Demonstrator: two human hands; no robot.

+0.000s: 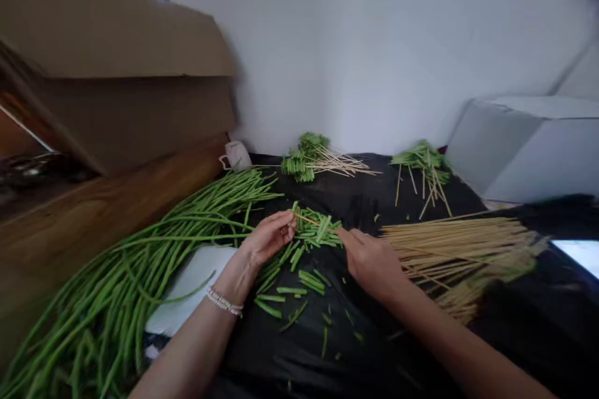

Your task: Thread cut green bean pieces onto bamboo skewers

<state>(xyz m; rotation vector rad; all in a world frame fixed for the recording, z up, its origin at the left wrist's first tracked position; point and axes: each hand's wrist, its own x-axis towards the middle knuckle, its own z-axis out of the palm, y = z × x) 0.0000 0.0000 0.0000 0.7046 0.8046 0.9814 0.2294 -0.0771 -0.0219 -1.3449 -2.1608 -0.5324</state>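
My left hand (pixel 270 235), with a beaded bracelet (pixel 223 303) on the wrist, is closed in a pinch on a short piece of green bean (pixel 294 206). My right hand (pixel 372 262) is closed around a thin wooden skewer (pixel 307 220), whose far end reaches the bean piece at my left fingertips. Whether the skewer has pierced it, I cannot tell. Below both hands lies a pile of cut bean pieces (pixel 299 255) on black plastic sheeting (pixel 299 355). Loose bare skewers (pixel 458 240) are heaped just right of my right hand.
Long whole beans (pixel 135 274) spread over the left side, partly across a white board (pixel 194 280). At the back lie filled bean skewers (pixel 306 156), with another bunch (pixel 423 162) farther right. A cardboard box (pixel 131 93) stands left, a white box (pixel 528 143) right, against a pale wall.
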